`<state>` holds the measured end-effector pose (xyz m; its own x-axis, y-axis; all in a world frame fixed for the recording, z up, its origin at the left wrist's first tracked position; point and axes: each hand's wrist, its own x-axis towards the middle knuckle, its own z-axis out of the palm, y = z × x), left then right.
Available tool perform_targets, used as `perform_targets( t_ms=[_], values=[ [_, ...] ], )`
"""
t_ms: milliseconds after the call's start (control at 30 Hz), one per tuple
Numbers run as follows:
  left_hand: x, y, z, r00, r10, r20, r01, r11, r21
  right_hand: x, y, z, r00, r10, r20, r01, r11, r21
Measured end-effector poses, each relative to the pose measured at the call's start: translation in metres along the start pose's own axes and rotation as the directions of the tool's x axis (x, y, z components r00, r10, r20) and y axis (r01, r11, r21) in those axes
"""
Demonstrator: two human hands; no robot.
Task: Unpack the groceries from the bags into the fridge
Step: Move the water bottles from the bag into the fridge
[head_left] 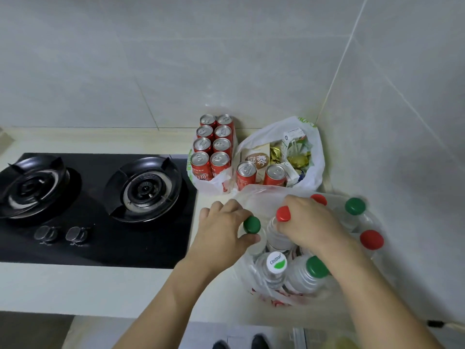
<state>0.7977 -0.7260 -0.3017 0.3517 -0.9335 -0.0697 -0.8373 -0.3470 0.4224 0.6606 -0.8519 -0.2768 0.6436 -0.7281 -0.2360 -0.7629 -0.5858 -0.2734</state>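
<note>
Early stage of unpacking, judged from three plastic bags on the pale countertop [75, 288], none visibly emptied. Nearest: clear plastic bag [254, 197] packed with upright clear plastic water bottles, capped green, red and white. Left hand [221, 233] curled round the neck of the green-capped clear bottle [252, 224] at the bag's left edge, thumb below the cap, fingers behind it. Right hand [312, 227] over the bag's middle, fingers bent round the red-capped clear bottle [283, 213]; exact finger placement hidden by the back of the hand. Around them in the same bag: a white-capped bottle with green leaf logo [276, 262], a second green-capped bottle [317, 267], further green [355, 206] and red [371, 239] caps toward the wall. Behind: white plastic bag of red drink cans [211, 152] in two rows, and just beside it a white plastic bag of mixed groceries [312, 152] holding two more red cans, a carton and gold-wrapped items. To the left: black two-burner gas hob [95, 197]. Fridge not in view.

Step in hand, probably: taking one bottle in each hand out of the nearest bag. Next move calls for a straight upward lift so the necks clear the bag's loose rim and neighbouring bottles stay upright, then a turn away toward the fridge, location unknown from here. Risk: thin plastic catching on a bottle and dragging the bag.
</note>
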Motion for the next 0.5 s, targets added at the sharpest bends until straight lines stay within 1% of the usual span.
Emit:
perform_targets(
  t_ms=[67,133,200,233,267,300,333,400,467,500],
  values=[
    [-0.006,0.000,-0.008,0.998,-0.012,-0.066,0.009,0.998,-0.056,-0.001,-0.002,-0.007,0.998,-0.001,-0.059,0.004,0.998,0.055],
    [-0.010,0.003,-0.026,0.987,-0.006,-0.164,-0.016,0.991,-0.132,-0.004,-0.008,-0.026,0.993,-0.005,-0.121,0.021,0.991,0.129],
    [-0.013,0.008,-0.054,0.961,-0.011,-0.276,-0.070,0.957,-0.281,-0.006,-0.018,-0.050,0.978,-0.019,-0.208,0.065,0.975,0.214],
    [-0.016,0.012,-0.071,0.948,-0.028,-0.316,-0.106,0.910,-0.400,-0.008,-0.024,-0.063,0.966,-0.029,-0.258,0.094,0.965,0.244],
    [-0.019,0.016,-0.088,0.940,-0.051,-0.338,-0.145,0.835,-0.530,-0.010,-0.031,-0.076,0.949,-0.042,-0.311,0.136,0.949,0.285],
    [-0.023,0.020,-0.105,0.929,-0.071,-0.364,-0.189,0.755,-0.628,-0.012,-0.039,-0.088,0.930,-0.061,-0.363,0.194,0.919,0.343],
    [-0.028,0.023,-0.121,0.907,-0.085,-0.412,-0.240,0.699,-0.674,-0.014,-0.049,-0.098,0.907,-0.079,-0.413,0.261,0.876,0.406],
    [-0.036,0.029,-0.152,0.840,-0.091,-0.535,-0.346,0.669,-0.657,-0.019,-0.073,-0.117,0.842,-0.113,-0.527,0.390,0.804,0.450],
    [-0.044,0.033,-0.178,0.765,-0.090,-0.638,-0.415,0.689,-0.595,-0.022,-0.100,-0.133,0.773,-0.117,-0.623,0.482,0.748,0.457],
    [-0.048,0.033,-0.189,0.728,-0.098,-0.678,-0.429,0.708,-0.562,-0.024,-0.113,-0.140,0.757,-0.096,-0.646,0.512,0.700,0.497]
  ],
)
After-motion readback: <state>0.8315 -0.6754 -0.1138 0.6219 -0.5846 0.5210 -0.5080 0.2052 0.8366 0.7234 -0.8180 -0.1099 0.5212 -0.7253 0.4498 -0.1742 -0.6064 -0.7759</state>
